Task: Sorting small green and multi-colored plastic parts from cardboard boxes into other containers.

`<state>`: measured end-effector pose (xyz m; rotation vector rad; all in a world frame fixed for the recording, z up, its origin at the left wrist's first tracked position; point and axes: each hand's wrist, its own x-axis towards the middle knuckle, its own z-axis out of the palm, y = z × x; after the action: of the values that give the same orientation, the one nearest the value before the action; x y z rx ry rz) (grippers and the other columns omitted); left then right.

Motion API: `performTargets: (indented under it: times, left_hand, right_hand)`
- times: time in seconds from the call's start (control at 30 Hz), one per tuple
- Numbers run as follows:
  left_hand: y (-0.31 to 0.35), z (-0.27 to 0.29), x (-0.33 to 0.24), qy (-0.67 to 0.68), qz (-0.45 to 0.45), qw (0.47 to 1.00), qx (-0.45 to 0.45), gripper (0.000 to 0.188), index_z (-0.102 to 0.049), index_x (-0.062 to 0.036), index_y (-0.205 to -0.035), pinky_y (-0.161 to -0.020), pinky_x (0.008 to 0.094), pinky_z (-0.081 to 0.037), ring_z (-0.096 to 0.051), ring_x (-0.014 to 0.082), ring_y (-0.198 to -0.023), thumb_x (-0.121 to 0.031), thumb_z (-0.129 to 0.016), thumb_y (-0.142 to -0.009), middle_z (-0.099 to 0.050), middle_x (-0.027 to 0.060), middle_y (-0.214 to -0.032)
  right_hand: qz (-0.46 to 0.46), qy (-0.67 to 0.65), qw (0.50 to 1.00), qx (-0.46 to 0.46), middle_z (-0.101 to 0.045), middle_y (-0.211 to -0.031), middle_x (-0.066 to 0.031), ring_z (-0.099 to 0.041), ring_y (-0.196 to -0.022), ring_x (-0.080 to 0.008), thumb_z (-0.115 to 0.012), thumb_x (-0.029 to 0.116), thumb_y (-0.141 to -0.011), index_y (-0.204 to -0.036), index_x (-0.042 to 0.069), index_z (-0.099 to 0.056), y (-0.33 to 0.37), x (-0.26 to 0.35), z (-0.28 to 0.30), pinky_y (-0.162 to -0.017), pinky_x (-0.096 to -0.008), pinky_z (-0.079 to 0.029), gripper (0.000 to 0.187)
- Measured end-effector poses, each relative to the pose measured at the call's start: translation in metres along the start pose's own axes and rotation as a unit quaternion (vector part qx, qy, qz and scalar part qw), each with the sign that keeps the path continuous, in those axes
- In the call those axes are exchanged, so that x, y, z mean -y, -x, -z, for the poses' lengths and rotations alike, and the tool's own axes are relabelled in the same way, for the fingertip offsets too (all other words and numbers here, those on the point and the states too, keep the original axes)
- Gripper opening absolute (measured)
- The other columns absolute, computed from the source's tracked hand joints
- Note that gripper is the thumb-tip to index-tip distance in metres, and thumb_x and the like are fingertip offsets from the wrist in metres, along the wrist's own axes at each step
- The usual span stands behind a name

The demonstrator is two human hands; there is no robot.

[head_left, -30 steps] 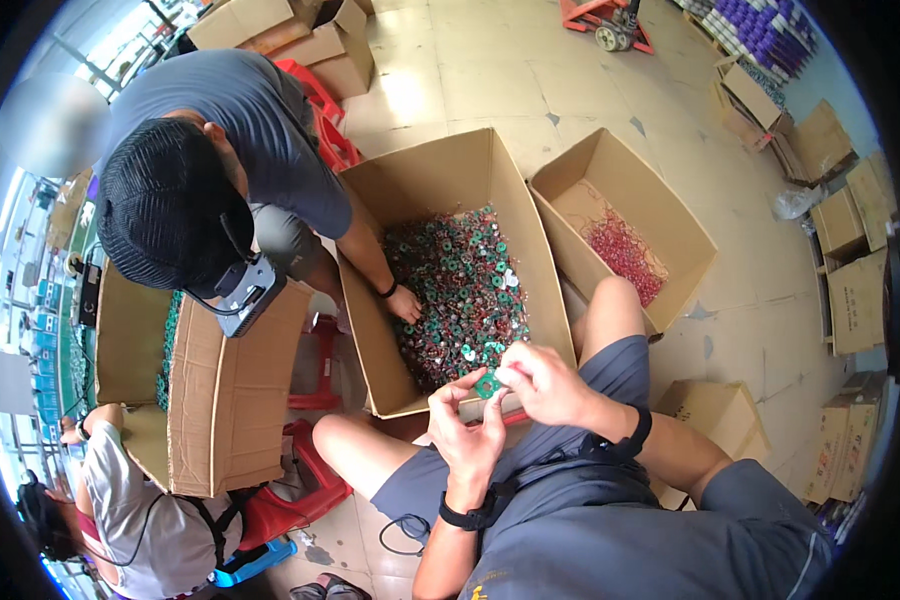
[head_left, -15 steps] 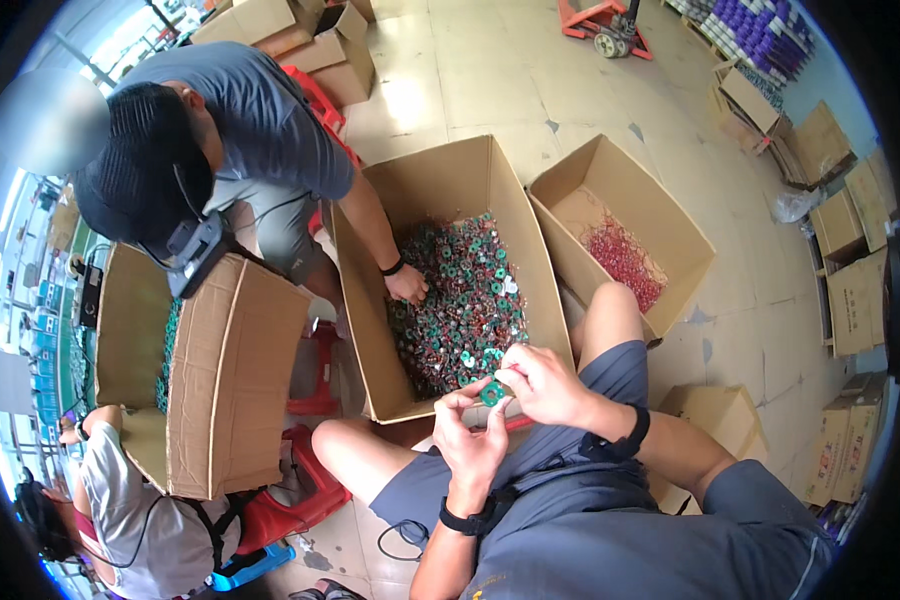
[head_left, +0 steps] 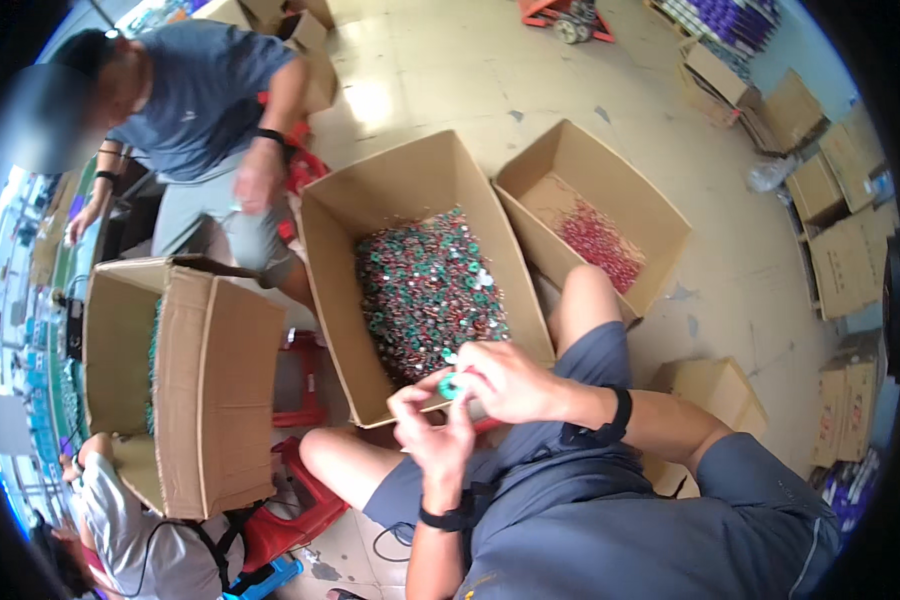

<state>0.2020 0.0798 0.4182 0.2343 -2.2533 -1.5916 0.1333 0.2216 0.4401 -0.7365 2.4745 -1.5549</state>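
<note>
A small green ring (head_left: pixel 449 386), probably a coil core, is pinched between the thumb and fingers of my left hand (head_left: pixel 432 430). My right hand (head_left: pixel 512 382) is closed right beside the ring, its fingertips pressed together; what they hold is too small to make out. Both hands are above the near edge of a large cardboard box (head_left: pixel 422 172). Inside that box lies a deep heap of green rings (head_left: pixel 435 285) mixed with reddish wire bits and a few white pieces.
To the right, a smaller cardboard box (head_left: pixel 542 165) holds thin red pieces (head_left: pixel 600 245). A tall cardboard box (head_left: pixel 242 385) stands at left, near a red stool (head_left: pixel 305 505). One co-worker (head_left: pixel 200 110) sits at far left, another person (head_left: pixel 150 530) at lower left.
The co-worker has drawn a hand out of the large box and sat up, turning left. My view has shifted slightly. My hands stay together at the green ring.
</note>
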Motion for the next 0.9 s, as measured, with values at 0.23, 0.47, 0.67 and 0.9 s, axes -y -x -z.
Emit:
performTargets:
  times: [0.23,0.47,0.67,0.9]
  left_hand:
    - [0.003,0.003,0.004,0.058,-0.02,0.998,-0.015,0.052,-0.036,-0.0069,-0.099,-0.093,0.0355,-0.051,-0.068,0.0257,-0.103,-0.002,-0.083,-0.077,-0.07,0.0219,-0.107]
    - [-0.004,-0.001,0.002,0.043,-0.006,0.999,-0.015,0.05,-0.039,-0.0064,-0.098,-0.089,0.0327,-0.052,-0.07,0.0224,-0.097,-0.005,-0.085,-0.077,-0.072,0.0169,-0.104]
    - [-0.006,0.008,-0.006,-0.049,-0.012,0.998,-0.022,0.051,-0.039,-0.0065,-0.098,-0.088,0.0323,-0.051,-0.067,0.0196,-0.093,-0.005,-0.085,-0.076,-0.072,0.0165,-0.1]
    - [0.004,0.026,-0.006,-0.015,-0.005,0.999,-0.051,0.048,-0.042,-0.0027,-0.103,-0.091,0.0341,-0.054,-0.071,0.0223,-0.099,-0.003,-0.083,-0.079,-0.072,0.0195,-0.104]
  right_hand:
    - [0.016,-0.042,0.999,0.01,-0.06,-0.073,-0.0161,-0.063,-0.067,-0.0352,-0.063,0.012,-0.093,-0.087,0.002,-0.056,0.003,-0.006,-0.007,-0.06,-0.042,-0.049,0.014]
    - [-0.038,-0.084,0.996,0.008,-0.065,-0.075,-0.0182,-0.066,-0.068,-0.0363,-0.06,0.019,-0.095,-0.085,0.001,-0.059,-0.001,-0.008,-0.002,-0.06,-0.0437,-0.051,0.02]
    - [-0.017,-0.077,0.997,0.017,-0.063,-0.076,-0.0171,-0.065,-0.068,-0.0348,-0.061,0.02,-0.096,-0.088,0.002,-0.059,-0.003,0.013,0.004,-0.061,-0.043,-0.05,0.02]
    - [-0.145,-0.085,0.981,-0.094,-0.056,-0.07,-0.0006,-0.053,-0.064,-0.0107,-0.065,0.021,-0.096,-0.089,0.003,-0.061,-0.003,-0.084,0.028,-0.059,-0.0298,-0.045,0.021]
